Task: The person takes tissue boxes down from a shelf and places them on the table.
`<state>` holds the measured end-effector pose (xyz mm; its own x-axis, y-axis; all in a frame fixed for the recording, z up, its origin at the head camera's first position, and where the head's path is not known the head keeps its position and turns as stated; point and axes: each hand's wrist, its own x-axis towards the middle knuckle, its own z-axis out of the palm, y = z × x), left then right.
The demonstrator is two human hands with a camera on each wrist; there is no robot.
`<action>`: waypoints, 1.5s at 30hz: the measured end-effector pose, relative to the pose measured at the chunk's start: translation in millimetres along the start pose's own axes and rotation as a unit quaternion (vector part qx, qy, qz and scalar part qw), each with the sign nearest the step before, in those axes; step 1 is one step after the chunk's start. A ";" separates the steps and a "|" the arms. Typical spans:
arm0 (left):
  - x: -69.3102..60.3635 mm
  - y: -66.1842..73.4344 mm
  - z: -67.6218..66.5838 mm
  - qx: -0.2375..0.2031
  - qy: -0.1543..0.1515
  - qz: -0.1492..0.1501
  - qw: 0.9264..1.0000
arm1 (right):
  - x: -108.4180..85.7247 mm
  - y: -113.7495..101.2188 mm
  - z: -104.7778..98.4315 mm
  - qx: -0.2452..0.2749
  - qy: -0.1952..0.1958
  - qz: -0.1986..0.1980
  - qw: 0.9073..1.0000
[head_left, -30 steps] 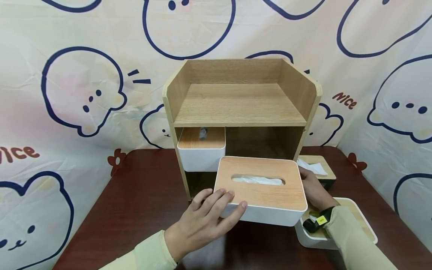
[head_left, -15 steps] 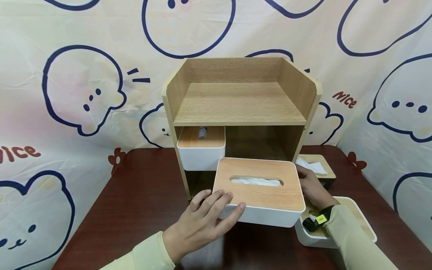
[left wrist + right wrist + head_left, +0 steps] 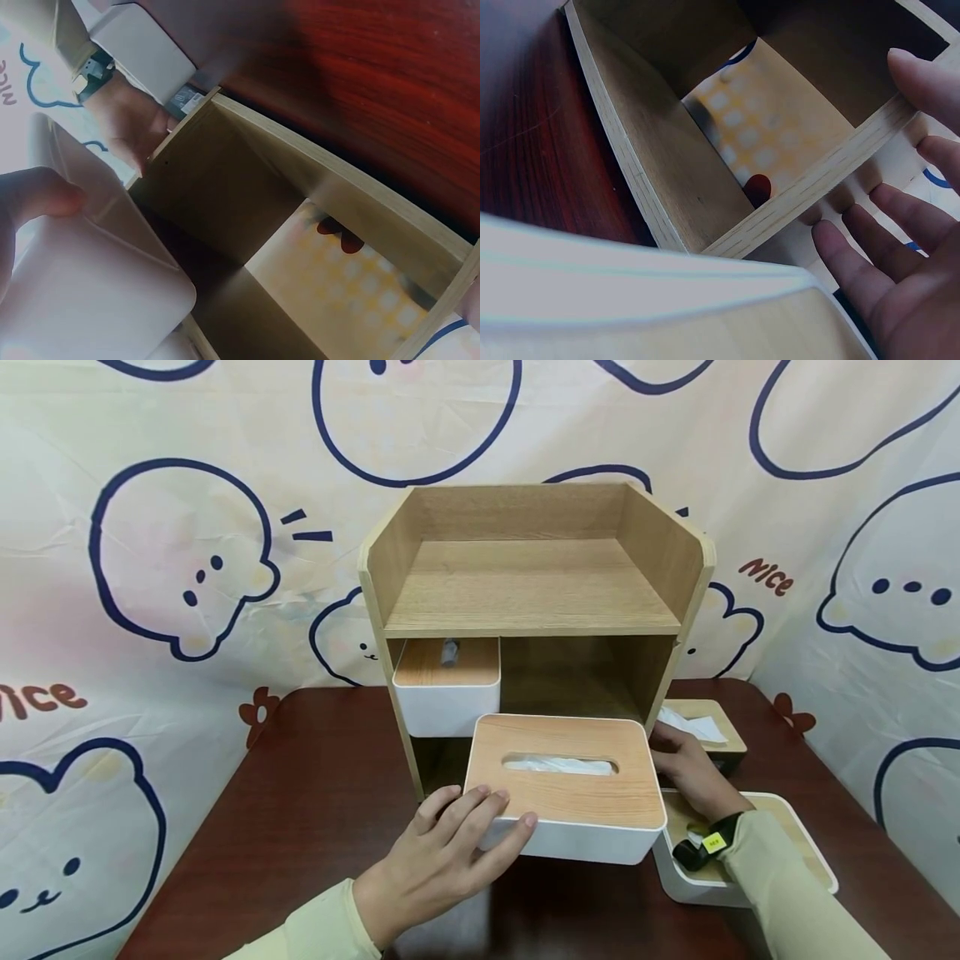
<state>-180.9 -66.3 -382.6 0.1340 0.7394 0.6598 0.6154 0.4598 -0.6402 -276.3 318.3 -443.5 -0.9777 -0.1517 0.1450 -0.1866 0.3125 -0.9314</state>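
Observation:
In the head view, my left hand (image 3: 442, 860) holds a white tissue box (image 3: 570, 839) by its front left corner. Its fingers lie over the wood-look lid and the thumb is at the front wall. White tissue shows in the lid's slot. The box is in front of the wooden shelf (image 3: 534, 589), slightly askew. My right hand (image 3: 693, 772) is at the shelf's right side. In the right wrist view, its fingertips touch the outer side panel (image 3: 799, 214), fingers fairly straight, with the thumb by the front edge.
A second white box (image 3: 446, 710) with a wooden lid sits in the shelf's left compartment, jutting forward. To the right on the dark red table (image 3: 322, 802) are a dark box (image 3: 720, 718) with a tissue sticking out and another white box (image 3: 813, 868) under the right forearm.
The tissue box and my left hand have shifted a little to the left. The right hand stays by the shelf's side, moving only slightly.

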 end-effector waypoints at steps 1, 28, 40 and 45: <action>0.2 0.1 -0.9 -0.001 -0.001 -0.001 1.000 | 0.2 -0.1 -0.3 -0.001 -0.001 0.002 1.000; -16.8 8.1 -1.4 0.002 -0.016 0.001 1.000 | 0.5 -4.0 1.7 -0.001 -0.007 0.015 1.000; -15.1 10.6 -5.5 0.008 -0.001 -0.002 1.000 | 0.5 -1.7 1.6 0.011 -0.010 0.007 1.000; -14.1 11.2 -3.2 0.014 0.016 0.002 1.000 | -0.4 -3.6 1.2 0.008 -0.011 0.012 1.000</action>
<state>-173.4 -73.2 -397.8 0.1612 0.7248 0.6698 0.5926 0.4717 -0.6530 -275.1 316.1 -440.6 -0.9797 -0.1644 0.1150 -0.1610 0.3014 -0.9398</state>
